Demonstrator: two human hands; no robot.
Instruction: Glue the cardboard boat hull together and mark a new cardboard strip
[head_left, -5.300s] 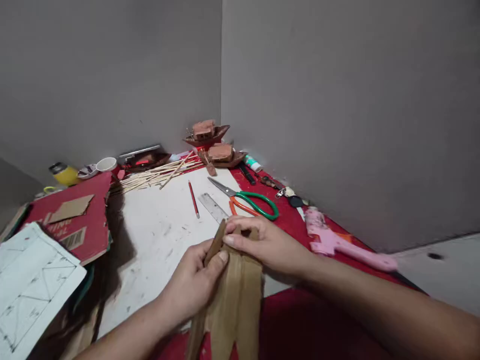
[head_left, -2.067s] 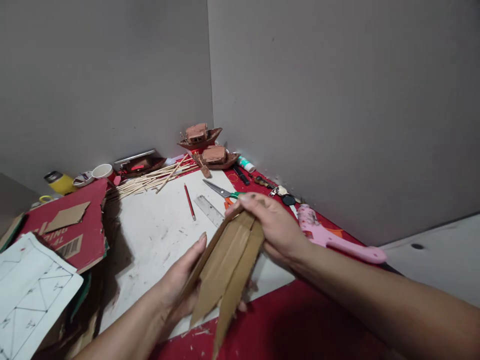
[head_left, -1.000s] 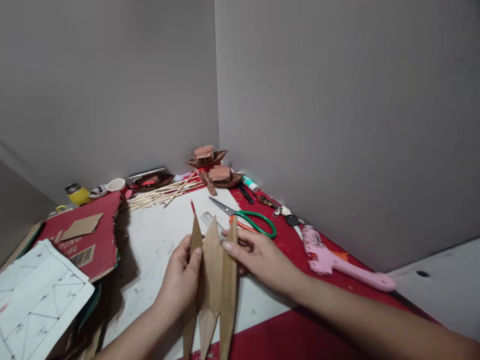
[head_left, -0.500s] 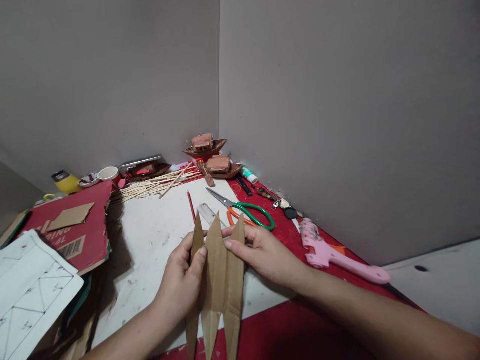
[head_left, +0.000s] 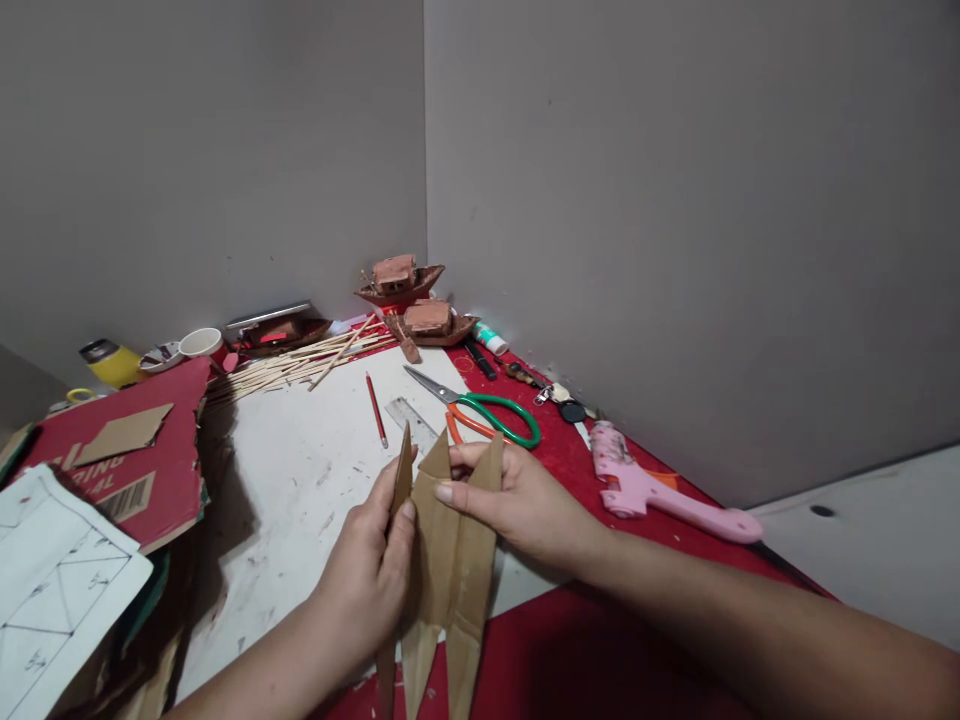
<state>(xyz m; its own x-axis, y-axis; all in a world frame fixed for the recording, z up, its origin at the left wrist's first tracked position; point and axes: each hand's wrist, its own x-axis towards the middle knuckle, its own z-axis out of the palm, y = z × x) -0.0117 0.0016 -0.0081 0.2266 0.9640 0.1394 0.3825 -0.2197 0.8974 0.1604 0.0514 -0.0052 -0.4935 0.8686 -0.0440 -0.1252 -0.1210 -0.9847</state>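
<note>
A folded brown cardboard piece (head_left: 433,560) with several long pointed strips is held up in front of me, above the white sheet and red table. My left hand (head_left: 379,545) pinches its left strip, which stands nearly edge-on. My right hand (head_left: 517,500) grips the upper right part, its thumb on the front and fingers behind. The tip of the middle strip is bent near that thumb. Just beyond the hands lie green-and-orange-handled scissors (head_left: 499,412), a clear ruler (head_left: 411,418) and a red pencil (head_left: 376,410).
Brown model boats (head_left: 397,280) stand in the corner beside thin wooden sticks (head_left: 300,368). A pink glue gun (head_left: 675,500) lies to the right. At left are a red cardboard sheet (head_left: 172,430), a paper with drawn lines (head_left: 67,580), a cup (head_left: 201,345) and a yellow bottle (head_left: 112,365).
The middle strip's tip has folded over, and my left hand has turned the left strip more edge-on. My right thumb has shifted slightly left. The whole view has shifted a little.
</note>
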